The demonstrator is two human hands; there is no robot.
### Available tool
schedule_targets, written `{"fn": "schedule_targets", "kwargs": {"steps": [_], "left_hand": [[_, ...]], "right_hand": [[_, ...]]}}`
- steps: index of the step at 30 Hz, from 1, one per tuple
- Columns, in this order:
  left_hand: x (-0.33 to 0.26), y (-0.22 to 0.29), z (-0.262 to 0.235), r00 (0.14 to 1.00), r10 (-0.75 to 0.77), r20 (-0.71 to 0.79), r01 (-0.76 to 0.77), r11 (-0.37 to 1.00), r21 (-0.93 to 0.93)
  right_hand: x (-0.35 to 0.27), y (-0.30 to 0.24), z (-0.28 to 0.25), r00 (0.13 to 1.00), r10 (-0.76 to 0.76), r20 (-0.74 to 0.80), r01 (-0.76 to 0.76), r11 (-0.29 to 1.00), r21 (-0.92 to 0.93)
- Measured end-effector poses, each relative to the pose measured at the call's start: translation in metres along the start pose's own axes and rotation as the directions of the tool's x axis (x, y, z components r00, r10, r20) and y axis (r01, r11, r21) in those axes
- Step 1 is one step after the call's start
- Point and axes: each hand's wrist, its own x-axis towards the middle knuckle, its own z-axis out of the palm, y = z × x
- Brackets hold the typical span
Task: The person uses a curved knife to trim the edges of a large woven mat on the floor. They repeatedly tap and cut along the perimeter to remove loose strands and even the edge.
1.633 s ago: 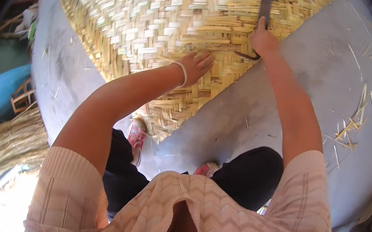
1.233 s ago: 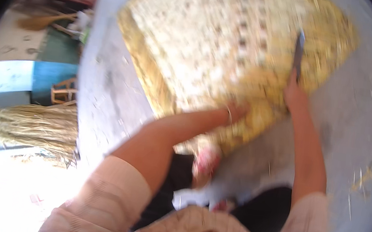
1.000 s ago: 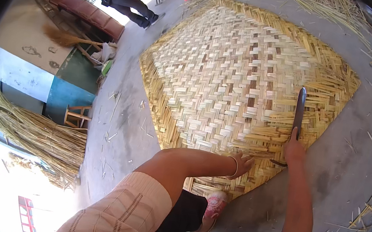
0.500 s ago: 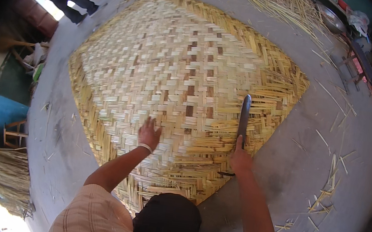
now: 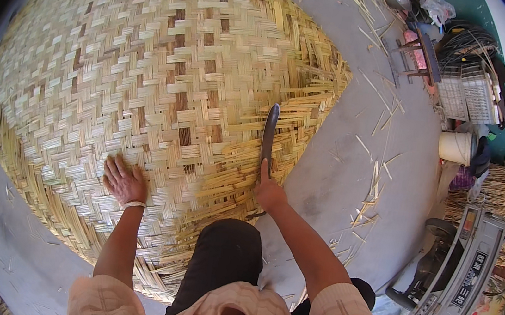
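Observation:
Under both hands lies a large woven mat (image 5: 148, 80) of pale and brown flat strips, spread on the floor. My left hand (image 5: 126, 184) rests palm down on the weave with its fingers apart, holding nothing. Closed around the near end of a long, narrow, dark blade (image 5: 268, 137) is my right hand (image 5: 270, 193), its index finger stretched along it. The blade points away from me, over the yellow strips near the mat's right edge. A hooked end shows just below that hand.
My dark-trousered knee (image 5: 224, 249) is on the mat's near side. Loose straw pieces (image 5: 363, 213) litter the grey floor to the right. Farther right stand a white bucket (image 5: 456, 147), a white plastic crate (image 5: 467, 100), a small bench (image 5: 428, 56) and a grey vehicle part with wheels (image 5: 457, 274).
The view has swung right, so the mat sits farther left and the vehicle part shows. The person at the far left is out of view. Both hands keep their holds.

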Motion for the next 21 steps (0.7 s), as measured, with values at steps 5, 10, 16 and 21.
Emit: {"fn": "schedule_targets", "kwargs": {"steps": [5, 10, 16, 21], "left_hand": [[0.002, 0.004, -0.007, 0.999, -0.024, 0.044, 0.026, 0.999, -0.043], [0.002, 0.003, -0.007, 0.999, -0.009, 0.035, 0.011, 0.998, -0.060], [0.001, 0.001, -0.006, 0.999, 0.018, -0.034, -0.021, 0.995, -0.101], [0.001, 0.002, -0.008, 0.998, 0.005, -0.068, -0.015, 0.990, -0.141]], "right_hand": [[0.005, -0.006, 0.001, 0.999, 0.044, 0.010, -0.044, 0.999, 0.029], [0.003, -0.012, -0.001, 0.997, 0.073, -0.034, -0.073, 0.997, -0.007], [0.005, -0.010, -0.019, 0.994, -0.026, 0.107, 0.025, 1.000, 0.004], [-0.002, -0.025, -0.072, 0.941, -0.260, 0.214, 0.293, 0.946, -0.138]]}}
